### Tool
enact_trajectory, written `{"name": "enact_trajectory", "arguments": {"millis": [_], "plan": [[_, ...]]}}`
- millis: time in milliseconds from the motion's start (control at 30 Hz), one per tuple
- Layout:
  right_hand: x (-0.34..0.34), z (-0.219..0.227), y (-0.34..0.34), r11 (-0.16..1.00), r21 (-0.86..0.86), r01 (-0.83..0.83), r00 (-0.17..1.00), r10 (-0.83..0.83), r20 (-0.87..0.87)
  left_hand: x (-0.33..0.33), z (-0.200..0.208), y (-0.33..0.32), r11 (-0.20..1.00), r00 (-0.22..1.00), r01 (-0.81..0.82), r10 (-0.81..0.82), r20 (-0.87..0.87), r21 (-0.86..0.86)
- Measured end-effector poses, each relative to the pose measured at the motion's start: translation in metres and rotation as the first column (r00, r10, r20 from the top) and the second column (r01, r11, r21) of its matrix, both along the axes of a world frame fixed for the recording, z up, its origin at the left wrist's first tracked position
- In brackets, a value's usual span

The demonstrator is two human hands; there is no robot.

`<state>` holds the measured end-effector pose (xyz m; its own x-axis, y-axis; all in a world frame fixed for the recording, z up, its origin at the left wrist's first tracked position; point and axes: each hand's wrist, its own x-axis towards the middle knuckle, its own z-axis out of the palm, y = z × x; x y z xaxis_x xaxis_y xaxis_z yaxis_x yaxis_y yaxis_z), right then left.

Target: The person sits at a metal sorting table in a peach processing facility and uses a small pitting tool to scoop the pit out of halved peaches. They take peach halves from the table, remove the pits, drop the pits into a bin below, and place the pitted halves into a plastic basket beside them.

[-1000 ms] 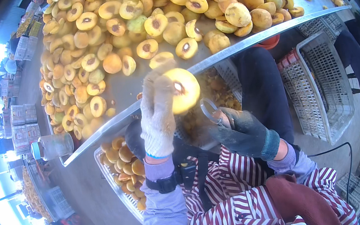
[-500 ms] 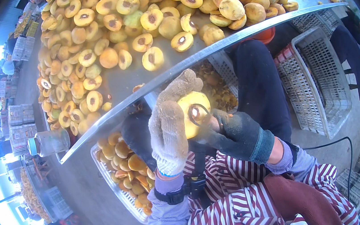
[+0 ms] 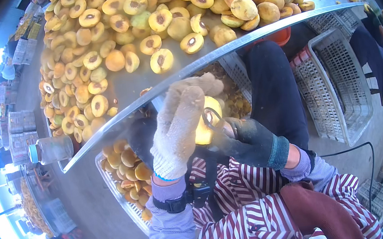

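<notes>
White-gloved left hand [image 3: 178,121] clamps yellow halved fruit [image 3: 204,135], cut face rightward, long axis fore-aft; dark-gloved right hand [image 3: 254,143] grips metal loop tool [image 3: 205,120]; left of grip, white plastic crate [image 3: 124,200] holds fruit halves [image 3: 132,166].

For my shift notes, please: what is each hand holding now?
Left hand: closed around a yellow fruit half.
Right hand: closed on a looped tool.

Yellow fruit half [image 3: 203,131] — whitish left glove [image 3: 178,118], blackish right glove [image 3: 253,141] — maroon-white striped garment [image 3: 256,219]
</notes>
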<state>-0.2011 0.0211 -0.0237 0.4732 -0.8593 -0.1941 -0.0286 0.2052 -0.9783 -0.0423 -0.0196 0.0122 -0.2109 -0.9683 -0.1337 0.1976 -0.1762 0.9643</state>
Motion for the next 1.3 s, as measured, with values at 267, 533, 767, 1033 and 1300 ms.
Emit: {"name": "enact_trajectory", "arguments": {"millis": [267,533,767,1033,1300], "plan": [[0.000,-0.005,0.003,0.977,-0.203,0.073,0.983,-0.105,-0.152,-0.007,-0.017,0.018,0.993,0.987,-0.115,0.110,-0.117,-0.036],[0.001,0.006,0.004,0.978,0.207,-0.039,0.957,-0.023,0.290,0.000,-0.013,0.018,0.961,0.965,-0.061,0.126,0.230,-0.271],[-0.015,0.010,-0.006,0.854,0.471,-0.221,0.949,0.077,0.305,-0.012,-0.019,0.022,0.697,0.783,0.096,0.388,0.487,-0.711],[-0.023,0.008,-0.005,0.793,0.533,-0.296,0.924,0.094,0.372,-0.015,-0.002,0.009,0.997,0.955,-0.038,0.057,0.290,-0.071],[-0.020,-0.026,-0.004,0.732,-0.628,-0.264,0.963,0.164,-0.213,0.005,-0.011,-0.008,0.959,0.895,0.258,-0.191,0.403,-0.119]]}}
